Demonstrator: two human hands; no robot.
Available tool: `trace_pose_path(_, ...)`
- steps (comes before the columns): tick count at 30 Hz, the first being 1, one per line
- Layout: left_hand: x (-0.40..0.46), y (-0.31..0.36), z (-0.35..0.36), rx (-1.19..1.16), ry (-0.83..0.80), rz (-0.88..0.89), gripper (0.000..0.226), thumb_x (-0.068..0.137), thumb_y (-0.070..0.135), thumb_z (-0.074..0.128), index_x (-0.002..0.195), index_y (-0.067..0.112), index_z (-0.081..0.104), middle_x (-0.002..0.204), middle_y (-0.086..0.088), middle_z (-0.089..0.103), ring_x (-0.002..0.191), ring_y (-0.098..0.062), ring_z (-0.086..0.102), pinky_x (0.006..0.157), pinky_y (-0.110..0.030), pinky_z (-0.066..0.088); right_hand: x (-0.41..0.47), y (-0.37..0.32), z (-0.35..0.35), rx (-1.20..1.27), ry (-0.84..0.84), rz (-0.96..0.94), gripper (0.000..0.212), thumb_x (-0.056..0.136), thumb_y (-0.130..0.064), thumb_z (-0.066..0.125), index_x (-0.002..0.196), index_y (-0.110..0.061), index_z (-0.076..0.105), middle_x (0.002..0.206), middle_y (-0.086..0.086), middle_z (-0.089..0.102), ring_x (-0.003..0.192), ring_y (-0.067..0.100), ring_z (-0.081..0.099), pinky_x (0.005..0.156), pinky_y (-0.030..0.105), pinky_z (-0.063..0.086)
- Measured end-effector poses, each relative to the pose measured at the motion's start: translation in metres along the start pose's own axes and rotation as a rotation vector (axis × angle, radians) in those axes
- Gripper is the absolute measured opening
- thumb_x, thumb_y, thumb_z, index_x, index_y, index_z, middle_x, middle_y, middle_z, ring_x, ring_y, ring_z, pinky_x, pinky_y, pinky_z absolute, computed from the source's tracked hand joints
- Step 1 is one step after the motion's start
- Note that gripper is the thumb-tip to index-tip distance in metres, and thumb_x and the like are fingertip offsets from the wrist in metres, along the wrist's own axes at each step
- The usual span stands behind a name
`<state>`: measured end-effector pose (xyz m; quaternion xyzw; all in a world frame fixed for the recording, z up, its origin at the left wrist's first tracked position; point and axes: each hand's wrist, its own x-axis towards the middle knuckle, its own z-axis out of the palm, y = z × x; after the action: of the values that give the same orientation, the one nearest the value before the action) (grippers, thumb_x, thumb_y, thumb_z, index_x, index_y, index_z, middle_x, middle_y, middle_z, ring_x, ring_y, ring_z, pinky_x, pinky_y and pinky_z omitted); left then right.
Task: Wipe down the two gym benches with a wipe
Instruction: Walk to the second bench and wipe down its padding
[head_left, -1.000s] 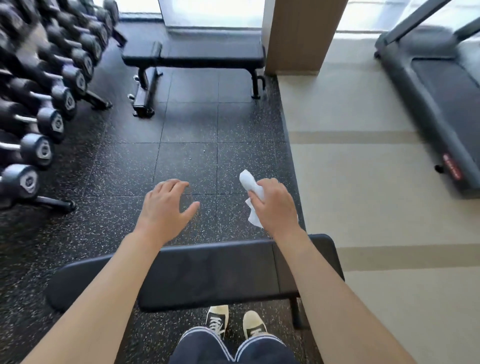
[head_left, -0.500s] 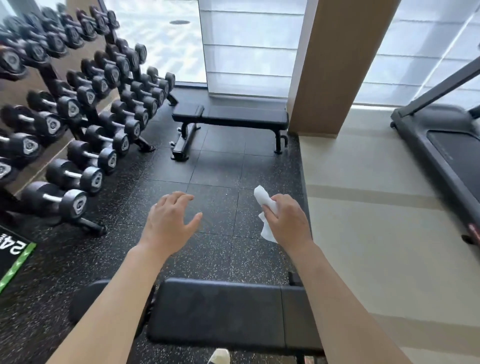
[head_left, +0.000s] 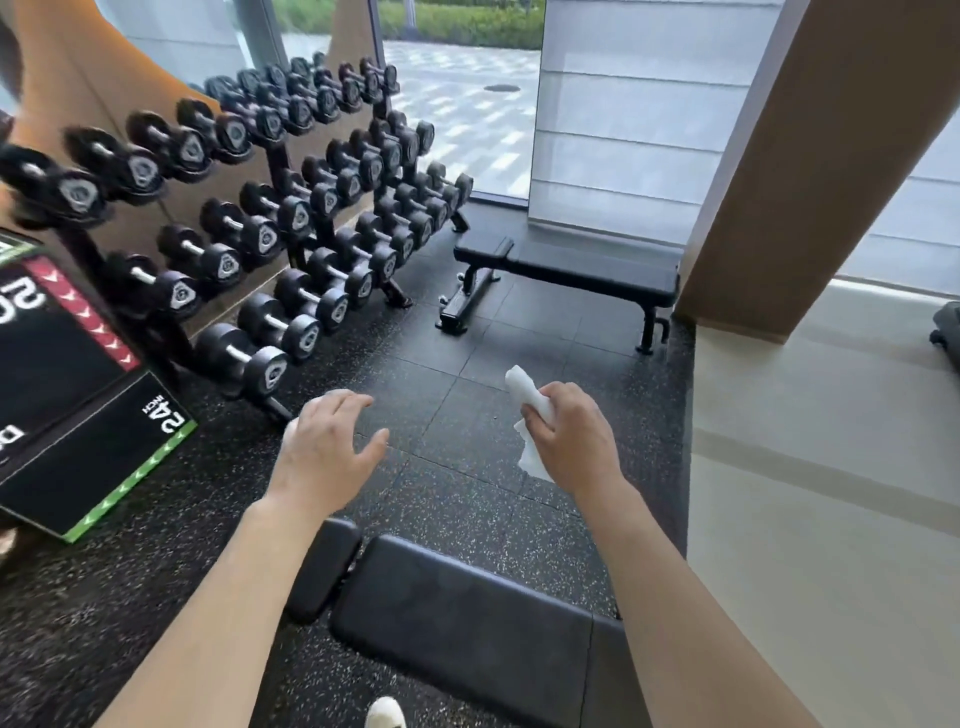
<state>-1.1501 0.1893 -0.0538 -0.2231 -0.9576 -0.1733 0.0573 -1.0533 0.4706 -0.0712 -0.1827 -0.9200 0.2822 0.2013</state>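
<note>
A black padded gym bench (head_left: 467, 618) lies low in the view, under my forearms. A second black bench (head_left: 582, 267) stands farther off by the window, beside a wooden pillar. My right hand (head_left: 576, 441) grips a crumpled white wipe (head_left: 527, 410) in the air above the floor, past the near bench. My left hand (head_left: 324, 452) hovers beside it with fingers spread and relaxed, holding nothing. Neither hand touches a bench.
A three-tier rack of black dumbbells (head_left: 291, 208) lines the left wall. A black plyo box (head_left: 67, 395) sits at the left edge. Speckled black rubber floor (head_left: 467, 364) lies between the benches; beige floor (head_left: 831, 493) and a treadmill's edge (head_left: 948, 332) are to the right.
The view has tilted up and turned left, so the near bench dropped toward the bottom and the far bench and rack came into fuller sight. Both hands kept their poses.
</note>
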Motion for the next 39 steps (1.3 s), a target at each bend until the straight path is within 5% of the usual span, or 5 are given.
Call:
trace_pose_path(20, -0.101, -0.165, -0.086, -0.011, 0.167, -0.369, 0.046, 0.098, 0.039, 0.066, 0.137, 0.015, 0.063, 0.142, -0.006, 0.06, 0.133, -0.03, 0.052, 0.108, -0.056, 0.047, -0.009, -0.18, 0.131, 0.137, -0.164, -0.31, 0.023, 0.097, -0.035, 0.066, 0.109, -0.017, 0.066, 0.092, -0.012, 0.052, 0.081, 0.015, 0.053, 0.073, 0.031, 0.038)
trace_pose_path(39, -0.144, -0.505, -0.177, -0.086, 0.211, -0.43, 0.047, 0.098, 0.04, 0.064, 0.138, 0.014, 0.062, 0.14, -0.006, 0.061, 0.131, -0.028, 0.053, 0.112, -0.05, 0.044, -0.046, -0.474, 0.331, 0.023, -0.24, -0.382, 0.027, 0.099, -0.042, 0.061, 0.114, -0.02, 0.064, 0.101, -0.008, 0.062, 0.087, 0.015, 0.056, 0.073, 0.031, 0.042)
